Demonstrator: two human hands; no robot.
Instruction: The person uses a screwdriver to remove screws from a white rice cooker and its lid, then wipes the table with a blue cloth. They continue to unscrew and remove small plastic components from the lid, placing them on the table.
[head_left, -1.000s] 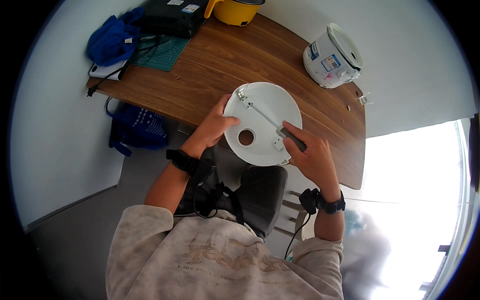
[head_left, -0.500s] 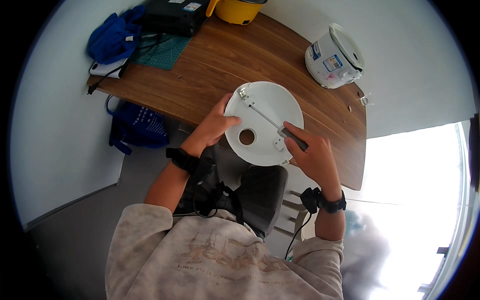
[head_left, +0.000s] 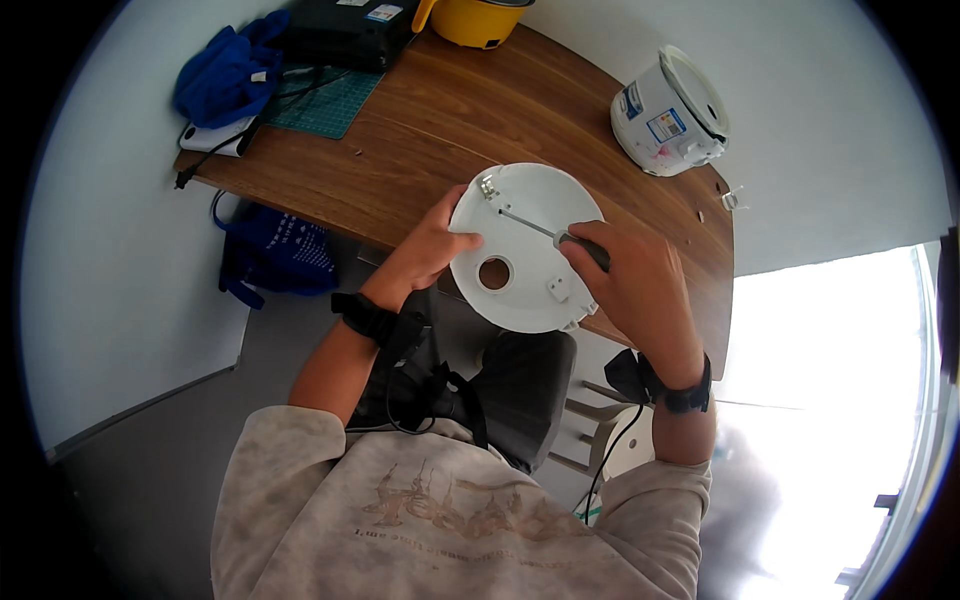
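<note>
Disc (head_left: 525, 270) looks smooth plastic, screwdriver shaft (head_left: 528, 224) metal.

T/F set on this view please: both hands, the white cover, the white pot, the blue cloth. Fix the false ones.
1. The right hand holds a screwdriver. True.
2. The left hand grips the yellow pot. False: the left hand holds the white cover near its edge.
3. The white cover has a round hole through it. True.
4. The white pot stands on the floor. False: the white pot is on the table.
5. The blue cloth is left of the green mat. True.
</note>
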